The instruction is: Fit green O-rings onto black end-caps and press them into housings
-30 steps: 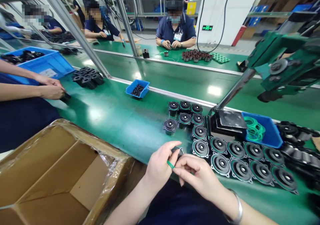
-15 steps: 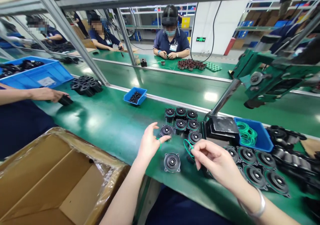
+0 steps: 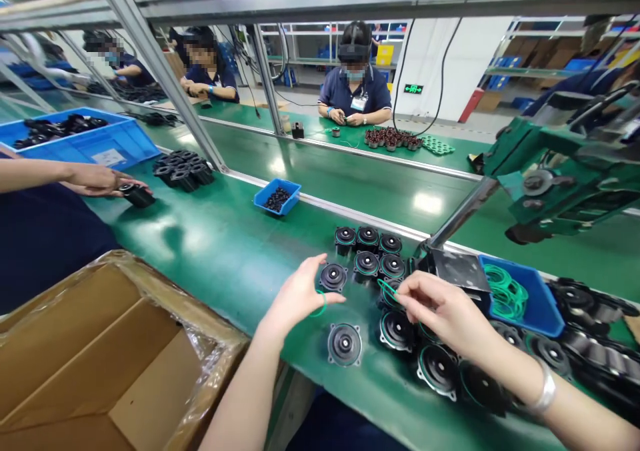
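Observation:
My left hand (image 3: 295, 295) is open, thumb and fingers apart, beside a round black motor-like part (image 3: 333, 277) with a flanged rim; whether the fingertips touch it cannot be told. A green ring (image 3: 319, 304) hangs around my left thumb. My right hand (image 3: 440, 307) pinches another thin green ring (image 3: 386, 285) between thumb and forefinger, above the grouped black parts. Close to me on the bench lies a similar round part (image 3: 345, 344) with no green ring showing on it. Several parts in the group (image 3: 367, 263) have green rings around their raised tops.
A blue bin of green rings (image 3: 506, 292) stands at the right, beside a dark metal block (image 3: 457, 269) and a green press (image 3: 545, 171). A small blue tray (image 3: 278, 197) holds black pieces. An open carton (image 3: 125, 344) is at lower left. Co-workers' hands (image 3: 97, 179) handle a black part.
The view has shifted, so the bench things sit lower and slightly right. My left thumb has come away from the round part's edge. My right hand still pinches its green ring, now more tilted.

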Demonstrator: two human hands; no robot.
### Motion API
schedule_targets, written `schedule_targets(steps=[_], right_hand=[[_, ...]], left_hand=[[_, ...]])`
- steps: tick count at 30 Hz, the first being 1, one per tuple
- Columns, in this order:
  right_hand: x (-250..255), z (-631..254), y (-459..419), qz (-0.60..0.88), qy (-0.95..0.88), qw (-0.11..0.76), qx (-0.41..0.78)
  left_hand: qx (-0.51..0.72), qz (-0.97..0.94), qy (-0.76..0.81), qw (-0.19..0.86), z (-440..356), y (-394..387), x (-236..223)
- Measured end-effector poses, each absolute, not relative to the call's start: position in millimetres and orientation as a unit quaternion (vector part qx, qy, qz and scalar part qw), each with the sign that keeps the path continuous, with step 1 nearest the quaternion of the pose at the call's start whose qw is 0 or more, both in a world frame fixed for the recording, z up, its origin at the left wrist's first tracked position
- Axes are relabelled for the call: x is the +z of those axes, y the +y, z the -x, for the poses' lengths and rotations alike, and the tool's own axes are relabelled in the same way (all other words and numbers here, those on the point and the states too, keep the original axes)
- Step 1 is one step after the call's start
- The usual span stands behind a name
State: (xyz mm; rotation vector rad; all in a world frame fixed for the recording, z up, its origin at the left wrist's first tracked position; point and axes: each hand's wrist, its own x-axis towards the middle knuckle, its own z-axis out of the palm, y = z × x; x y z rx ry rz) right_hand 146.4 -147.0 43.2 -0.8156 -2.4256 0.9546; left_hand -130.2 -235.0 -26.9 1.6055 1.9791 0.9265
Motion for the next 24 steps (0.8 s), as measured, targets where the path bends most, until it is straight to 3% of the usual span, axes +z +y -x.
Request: schedule_targets(steps=[3,8,10,14,18,24], right_hand=[[39,-127,-132,0.255,-0.889,0.210,0.318],[31,-100,-115,0.155,-0.938,0.193,0.245],[28,-91,-112,0.124,-0.952,0.164,0.226],[20,-74,-109,0.093,-0.968,0.112,0.204],[12,-66,-104,0.098,-0.969,0.070,0.215],[11,-72,-102,0.107,-0.968,0.046,0.221]], left_hand=[[0.364,-0.610,0.672,0.207,110,-224,-34],[0.388,-0.601,0.554,0.426,126,-224,-31],[0.405,-0.568,0.560,0.447,135,-230,-29],[0.483,-0.575,0.579,0.318,136,-239,-33],[0.445,-0.657,0.577,0.194,126,-241,-41],[0.403,-0.686,0.592,0.128,126,-244,-48]])
